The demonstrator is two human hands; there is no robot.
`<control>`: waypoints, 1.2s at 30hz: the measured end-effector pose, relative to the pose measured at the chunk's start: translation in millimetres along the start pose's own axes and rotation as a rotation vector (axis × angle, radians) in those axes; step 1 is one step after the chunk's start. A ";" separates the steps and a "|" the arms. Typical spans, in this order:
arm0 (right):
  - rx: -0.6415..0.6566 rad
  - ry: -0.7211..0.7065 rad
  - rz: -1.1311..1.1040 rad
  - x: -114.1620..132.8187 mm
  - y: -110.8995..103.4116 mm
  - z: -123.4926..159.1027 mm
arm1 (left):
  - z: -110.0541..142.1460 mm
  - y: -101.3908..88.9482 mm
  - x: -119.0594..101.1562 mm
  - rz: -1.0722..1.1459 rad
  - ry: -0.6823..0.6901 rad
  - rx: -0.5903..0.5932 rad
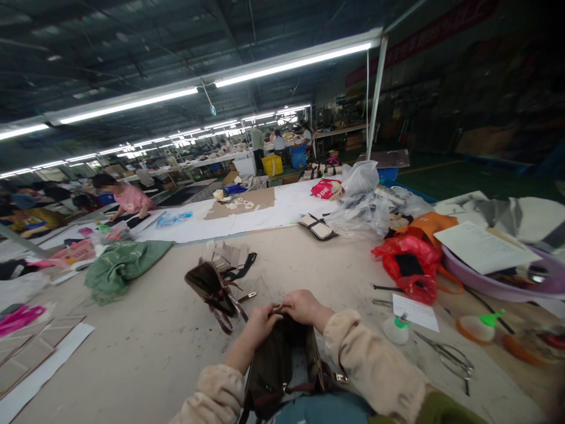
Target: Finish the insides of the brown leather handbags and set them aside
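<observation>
With fingers closed, the left hand (259, 324) and right hand (304, 307) pinched the far edge of the dark bag (268, 366), its open body just nearer the wearer, and uneven pulling could have puckered that edge or slipped it free.

Ceiling (145, 44) is dark, crossed by beams (220, 19). Tube lights (295, 65) run lit in rows above long worktables (210, 160). Floor (441, 187) is green, marked with a yellow line (432, 166). A red banner (424, 44) spans the dim right side.
</observation>
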State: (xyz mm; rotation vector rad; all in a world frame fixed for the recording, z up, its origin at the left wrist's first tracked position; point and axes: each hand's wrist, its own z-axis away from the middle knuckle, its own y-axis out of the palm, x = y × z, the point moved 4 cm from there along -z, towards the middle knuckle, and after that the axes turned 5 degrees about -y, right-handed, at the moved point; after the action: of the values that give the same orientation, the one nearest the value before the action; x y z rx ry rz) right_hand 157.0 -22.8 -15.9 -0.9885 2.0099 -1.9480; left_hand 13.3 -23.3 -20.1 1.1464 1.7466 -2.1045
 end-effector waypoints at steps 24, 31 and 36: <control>-0.091 -0.093 -0.267 -20.0 -0.6 7.4 | -13.1 2.3 -2.2 -0.031 -0.024 -0.059; -0.059 0.004 -0.091 -15.8 -5.1 1.4 | -10.6 3.9 -0.6 -0.010 -0.029 -0.053; -0.041 0.036 -0.032 -13.8 -7.2 0.5 | -11.3 4.7 -7.1 -0.123 -0.021 -0.052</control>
State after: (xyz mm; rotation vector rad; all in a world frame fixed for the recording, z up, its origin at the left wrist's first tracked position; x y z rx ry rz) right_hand 170.3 -15.0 -13.6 -1.0078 2.0733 -1.9615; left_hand 25.8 -16.9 -19.3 1.0239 1.8954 -2.1168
